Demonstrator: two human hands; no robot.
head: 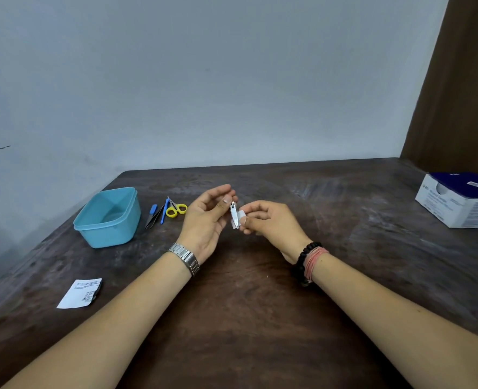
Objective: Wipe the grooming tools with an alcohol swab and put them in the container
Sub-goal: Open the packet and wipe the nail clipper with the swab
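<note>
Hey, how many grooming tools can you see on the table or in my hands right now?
4, maybe more if overlapped. The nail clipper is held between both hands. Beside the blue container lie black tweezers, a blue-handled tool and yellow scissors.

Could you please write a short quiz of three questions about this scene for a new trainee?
1. True or false: the blue container already holds a tool.
2. What does the right hand pinch against the nail clipper?
A. tweezers B. white swab C. scissors
3. Which hand holds the nail clipper?

Key:
1. False; it looks empty.
2. B, the white swab.
3. The left hand. The yellow scissors lie on the table.
</note>
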